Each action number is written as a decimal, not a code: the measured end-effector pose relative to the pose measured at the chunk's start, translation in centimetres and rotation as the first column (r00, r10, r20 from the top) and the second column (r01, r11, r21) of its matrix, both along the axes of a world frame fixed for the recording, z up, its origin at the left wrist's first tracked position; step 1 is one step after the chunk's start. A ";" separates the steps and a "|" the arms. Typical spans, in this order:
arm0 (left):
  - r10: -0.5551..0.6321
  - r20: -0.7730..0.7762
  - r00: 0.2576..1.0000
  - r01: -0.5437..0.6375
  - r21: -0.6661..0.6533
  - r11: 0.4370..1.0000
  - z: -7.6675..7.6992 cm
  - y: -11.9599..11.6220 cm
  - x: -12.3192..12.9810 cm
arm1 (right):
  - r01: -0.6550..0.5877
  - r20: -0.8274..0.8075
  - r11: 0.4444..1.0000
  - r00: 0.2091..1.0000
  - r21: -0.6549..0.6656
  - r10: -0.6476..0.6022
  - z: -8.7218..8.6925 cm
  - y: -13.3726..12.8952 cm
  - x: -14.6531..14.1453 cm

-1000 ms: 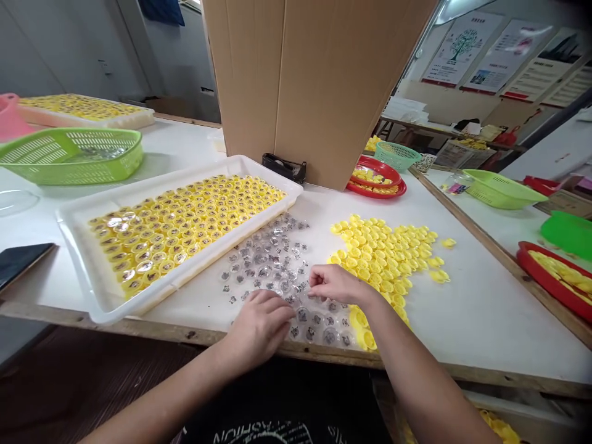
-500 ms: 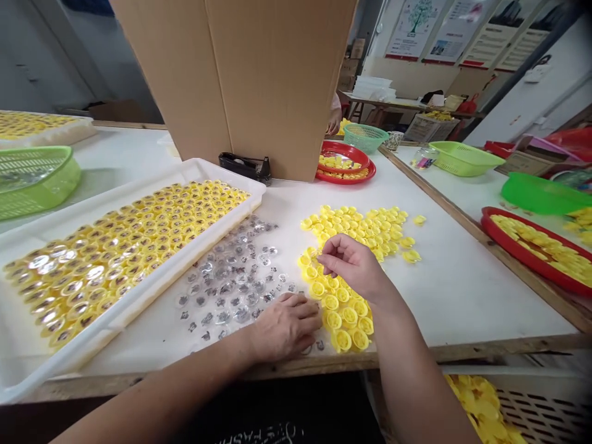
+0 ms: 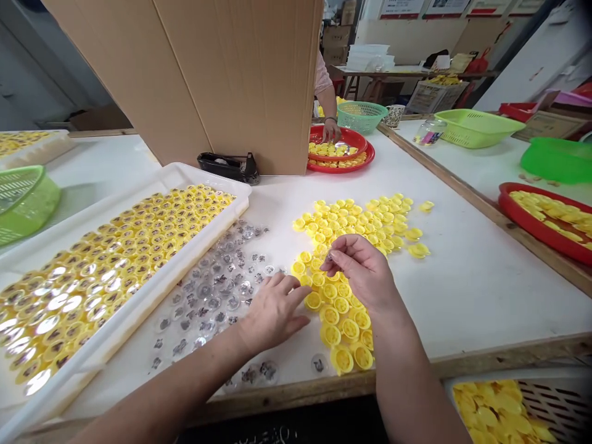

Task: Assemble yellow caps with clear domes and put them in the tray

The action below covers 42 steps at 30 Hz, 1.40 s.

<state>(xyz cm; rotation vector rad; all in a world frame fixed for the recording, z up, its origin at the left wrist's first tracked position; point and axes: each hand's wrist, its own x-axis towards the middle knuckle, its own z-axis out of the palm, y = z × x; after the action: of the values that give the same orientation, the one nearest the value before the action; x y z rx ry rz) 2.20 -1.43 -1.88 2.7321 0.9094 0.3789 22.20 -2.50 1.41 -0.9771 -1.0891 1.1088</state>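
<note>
The white table [image 3: 467,290] was edged with wood along its near and right sides. A tall cardboard sheet [image 3: 240,80] stood toward its far edge, and past the sheet's right side a co-worker's hand [image 3: 332,131] reached over the upper of two stacked red dishes [image 3: 363,160]. A white tray [image 3: 152,295] lay aslant on the table's left, covered with printed yellow pieces [image 3: 152,240], and a black tape dispenser [image 3: 229,166] stood just beyond its far end. To the right of the tray, the loose yellow cups [image 3: 341,305] spread over the middle of the table, their long axis running from the near edge away toward the far right, broader at the far end. Between them and the tray lay the scattered clear discs [image 3: 217,287] with dark prints. The right hand [image 3: 330,265] was the nearer to the cups, poised above the left flank of their patch; the left hand [image 3: 272,311] lay just left of that flank, beside the discs. The hands were apart from each other. The right was turned inward, thumb and forefinger pinched on what looked like a small printed disc [image 3: 329,261]. The left was palm down, fingers loosely spread toward the cups; whether its fingertips touched one, I could not tell.
</note>
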 end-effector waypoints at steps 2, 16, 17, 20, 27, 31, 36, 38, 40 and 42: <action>0.011 -0.033 0.999 -0.011 -0.003 1.000 0.0 0.1 1.8 | 0.027 -0.024 1.000 0.999 0.000 -0.027 -0.3 0.0 0.3; 0.550 0.162 0.819 -0.340 -0.634 0.694 1.4 -1.1 -1.9 | -0.150 0.017 0.986 0.988 -0.080 0.151 -1.0 -0.4 -0.8; 0.612 0.164 0.773 -0.334 -0.715 0.614 1.4 -1.0 -2.3 | -0.198 0.015 0.974 0.980 -0.106 0.200 -1.0 -0.4 -1.3; 0.712 0.184 0.678 -0.216 -0.876 0.431 1.5 -0.5 -3.3 | -0.319 0.040 0.931 0.943 -0.177 0.331 -1.0 -0.4 -3.1; 0.794 0.272 0.543 0.198 -0.961 0.193 1.8 0.0 -4.1 | -0.429 0.255 0.874 0.840 -0.229 0.480 0.3 0.2 -6.0; 0.862 0.268 0.430 0.293 -0.945 0.148 1.6 0.1 -4.7 | -0.406 0.402 0.890 0.794 -0.206 0.455 0.4 1.6 -7.3; 0.923 0.225 0.311 0.371 -0.923 0.100 1.2 0.3 -5.6 | -0.383 0.415 0.894 0.792 -0.235 0.448 0.1 3.2 -8.1; 0.936 0.201 0.289 0.350 -0.932 0.092 1.1 0.4 -6.0 | -0.375 0.404 0.893 0.797 -0.250 0.448 0.4 3.7 -7.8; 0.937 0.169 0.307 0.294 -0.953 0.076 1.1 0.6 -6.2 | -0.348 0.408 0.899 0.805 -0.265 0.432 0.8 4.0 -7.0; 0.916 0.148 0.372 0.229 -0.971 0.064 1.0 0.7 -6.3 | -0.296 0.407 0.915 0.826 -0.275 0.390 1.4 4.3 -6.1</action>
<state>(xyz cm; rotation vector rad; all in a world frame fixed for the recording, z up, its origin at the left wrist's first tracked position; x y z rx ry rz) -4.07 -0.69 -0.90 0.6432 1.0618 0.7814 16.11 1.75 2.78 -1.2749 -1.6090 1.3393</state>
